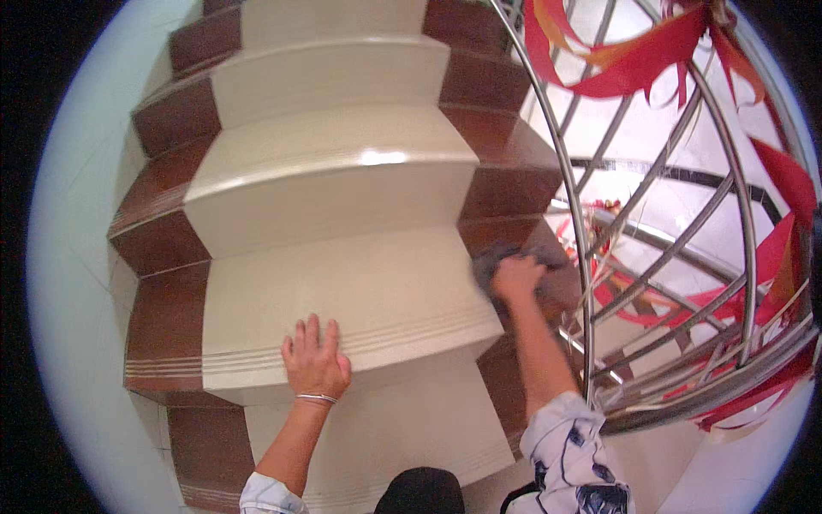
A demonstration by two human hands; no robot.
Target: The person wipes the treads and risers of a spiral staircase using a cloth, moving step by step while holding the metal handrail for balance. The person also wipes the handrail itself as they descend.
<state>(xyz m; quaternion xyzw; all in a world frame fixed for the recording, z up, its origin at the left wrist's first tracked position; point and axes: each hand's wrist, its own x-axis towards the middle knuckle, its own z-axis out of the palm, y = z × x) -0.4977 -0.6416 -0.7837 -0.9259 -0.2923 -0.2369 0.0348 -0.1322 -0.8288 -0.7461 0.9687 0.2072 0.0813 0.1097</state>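
Observation:
My left hand (314,366) rests palm down with fingers apart on the grooved front edge of a cream stair tread (340,289). A thin bracelet (316,398) circles that wrist. At the right end of the same tread, my right hand (519,277) presses a dark grey cloth (489,265) onto the brown tile border (501,234). The cloth is blurred, and part of it lies hidden under the hand.
Several more cream steps (327,135) with brown ends rise ahead. Along the right runs a metal stair railing (573,205) with slanted bars, hung with red ribbon (636,67). A white wall (77,257) borders the left side.

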